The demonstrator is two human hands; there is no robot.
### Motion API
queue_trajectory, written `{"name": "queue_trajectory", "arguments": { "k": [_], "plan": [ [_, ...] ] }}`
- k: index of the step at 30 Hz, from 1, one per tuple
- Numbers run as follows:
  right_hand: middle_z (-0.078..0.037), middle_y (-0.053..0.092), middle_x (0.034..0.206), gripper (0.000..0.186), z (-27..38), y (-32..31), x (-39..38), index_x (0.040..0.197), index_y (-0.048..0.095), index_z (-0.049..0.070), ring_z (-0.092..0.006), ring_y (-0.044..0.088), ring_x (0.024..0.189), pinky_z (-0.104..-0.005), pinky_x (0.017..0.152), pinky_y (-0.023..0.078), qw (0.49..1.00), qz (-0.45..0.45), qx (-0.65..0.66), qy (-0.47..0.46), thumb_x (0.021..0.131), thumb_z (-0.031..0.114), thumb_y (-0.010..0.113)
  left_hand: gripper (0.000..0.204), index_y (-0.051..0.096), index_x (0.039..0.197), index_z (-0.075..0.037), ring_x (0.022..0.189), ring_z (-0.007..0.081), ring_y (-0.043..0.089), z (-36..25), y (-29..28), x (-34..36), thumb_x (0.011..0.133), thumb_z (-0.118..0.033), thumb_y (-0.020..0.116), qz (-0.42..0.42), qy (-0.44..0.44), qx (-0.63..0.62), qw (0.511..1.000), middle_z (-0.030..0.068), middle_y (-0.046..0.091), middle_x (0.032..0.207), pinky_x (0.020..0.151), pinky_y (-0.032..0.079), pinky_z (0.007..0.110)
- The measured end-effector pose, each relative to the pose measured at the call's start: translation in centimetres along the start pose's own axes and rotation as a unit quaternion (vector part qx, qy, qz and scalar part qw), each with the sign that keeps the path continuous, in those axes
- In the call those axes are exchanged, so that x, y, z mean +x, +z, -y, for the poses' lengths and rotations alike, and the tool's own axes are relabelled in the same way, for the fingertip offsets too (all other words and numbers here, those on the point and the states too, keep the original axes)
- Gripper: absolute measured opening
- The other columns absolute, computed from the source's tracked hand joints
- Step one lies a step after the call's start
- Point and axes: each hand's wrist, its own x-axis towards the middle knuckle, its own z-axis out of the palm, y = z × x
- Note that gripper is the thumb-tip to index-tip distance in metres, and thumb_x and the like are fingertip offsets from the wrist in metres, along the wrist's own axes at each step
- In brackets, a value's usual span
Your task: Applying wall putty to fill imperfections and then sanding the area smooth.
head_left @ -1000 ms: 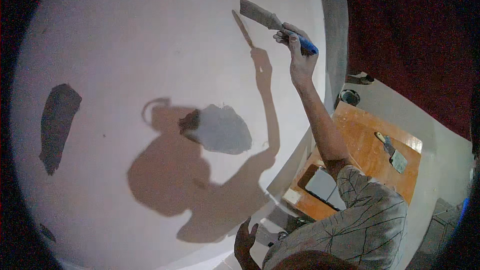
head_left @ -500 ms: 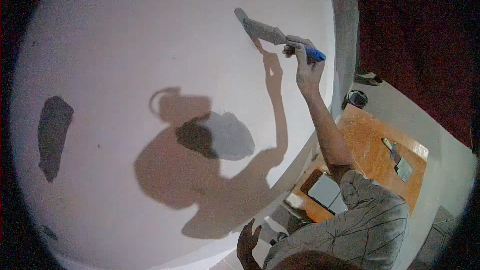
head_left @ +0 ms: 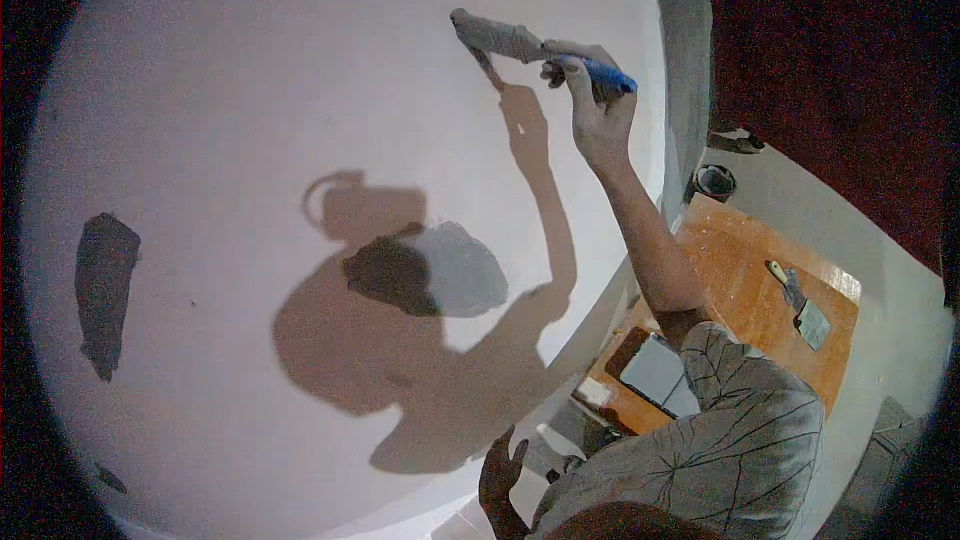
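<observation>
My right hand [head_left: 600,120] is closed around the blue handle of a putty knife [head_left: 500,37], raised high against the pale wall [head_left: 250,90]. The knife's broad grey blade points left, its tip at or very close to the wall on a small dark spot. Low down, near the wall's bottom edge, my left hand [head_left: 502,470] is in shade with fingers apart and holds nothing. A grey patch [head_left: 468,268] marks the wall at mid-height, partly under my shadow. A longer dark grey patch [head_left: 108,290] is at the far left.
An orange-brown board [head_left: 740,240] lies at the right, bearing a wide-bladed scraper [head_left: 812,324] and a dark-rimmed tray [head_left: 655,377]. Beyond it stand a dark pot [head_left: 715,182] and a small dark object [head_left: 736,141]. The wall ends at a corner on the right.
My right hand and the putty knife have moved a little left and up along the wall. The left hand has shifted only slightly.
</observation>
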Motion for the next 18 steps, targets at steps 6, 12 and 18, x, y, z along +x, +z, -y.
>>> {"name": "queue_trajectory", "arguments": {
  "k": [6, 12, 18],
  "plan": [
    [-0.006, 0.069, 0.091, 0.022, -0.5, -3.6, -2.0, 0.108, 0.071, -0.003, -0.0113, 0.061, 0.079, -0.0266, 0.070, 0.048, 0.995, 0.014, -0.100, -0.002, 0.104, 0.009, 0.053, 0.061, 0.049, 0.147, -0.007, 0.132, 0.0401, 0.053, 1.3, 1.1, -0.4, 0.101, -0.045, 0.058, 0.018, 0.013, -0.005, 1.000, 0.0261, 0.057, 0.140, 0.110, 0.043, 0.047],
    [-0.005, 0.068, 0.087, 0.021, 1.3, -2.3, -0.8, 0.105, 0.071, -0.003, -0.0108, 0.060, 0.079, -0.0266, 0.071, 0.048, 0.995, -0.014, -0.095, -0.014, 0.104, 0.010, 0.054, 0.061, 0.049, 0.147, -0.007, 0.133, 0.0415, 0.053, 1.8, 1.1, 0.3, 0.101, -0.045, 0.059, 0.002, 0.025, 0.016, 1.000, 0.0268, 0.057, 0.140, 0.111, 0.042, 0.048],
    [-0.011, 0.074, 0.094, 0.014, -0.8, -2.8, -1.5, 0.103, 0.072, -0.003, -0.0148, 0.067, 0.082, -0.0286, 0.076, 0.052, 0.989, 0.022, -0.142, -0.037, 0.095, 0.002, 0.062, 0.062, 0.048, 0.148, -0.007, 0.136, 0.0398, 0.050, -0.6, 0.8, 0.3, 0.101, -0.046, 0.058, 0.024, 0.002, -0.001, 1.000, 0.0249, 0.053, 0.145, 0.113, 0.040, 0.047]
  ]
}}
